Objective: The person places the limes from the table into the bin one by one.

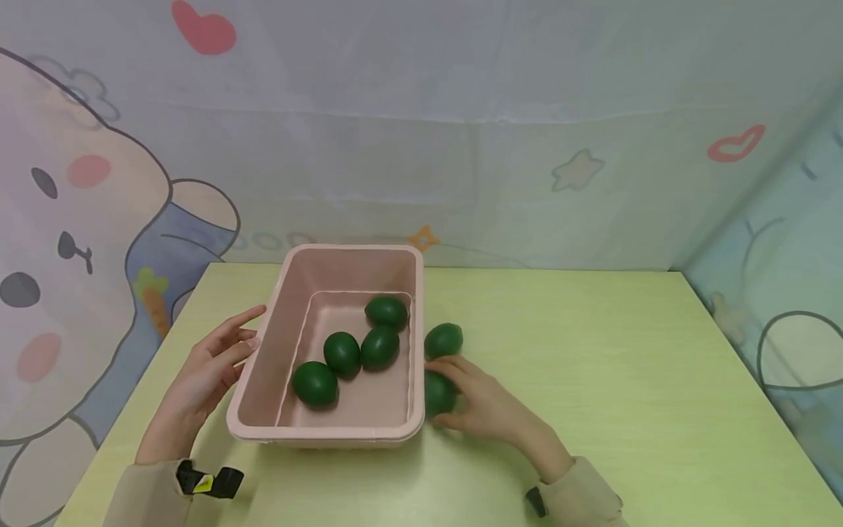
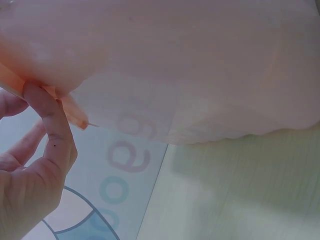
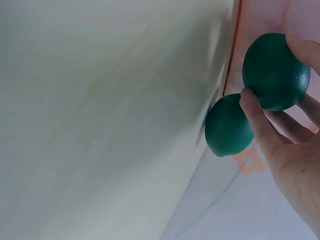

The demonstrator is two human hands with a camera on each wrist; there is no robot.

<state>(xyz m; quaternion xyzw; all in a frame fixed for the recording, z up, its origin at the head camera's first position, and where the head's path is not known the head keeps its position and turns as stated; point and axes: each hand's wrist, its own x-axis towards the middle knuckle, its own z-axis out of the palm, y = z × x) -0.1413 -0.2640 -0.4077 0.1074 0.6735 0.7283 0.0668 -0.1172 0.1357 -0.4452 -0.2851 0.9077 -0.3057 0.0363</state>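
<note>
A pink plastic bin (image 1: pixel 263 380) stands on the table, with several glossy dark green egg-shaped fruits (image 1: pixel 315 383) inside. My left hand (image 1: pixel 207 366) is at the bin's left side; in the left wrist view its bent fingers (image 2: pixel 52 127) hold the rim. Just outside the bin's right wall, my right hand (image 1: pixel 490 406) grips a green egg-shaped fruit (image 3: pixel 276 71) between thumb and fingers. A second loose fruit (image 1: pixel 444 341) lies beyond that hand, close to the same wall. The bin's edge partly covers the gripped fruit in the head view.
The light green table (image 1: pixel 593 351) stretches to the right of the bin. Behind it hangs a pale cloth (image 1: pixel 487 168) printed with hearts, stars and a cartoon animal. Each sleeve has a dark strap or device (image 1: pixel 209 481) near the wrist.
</note>
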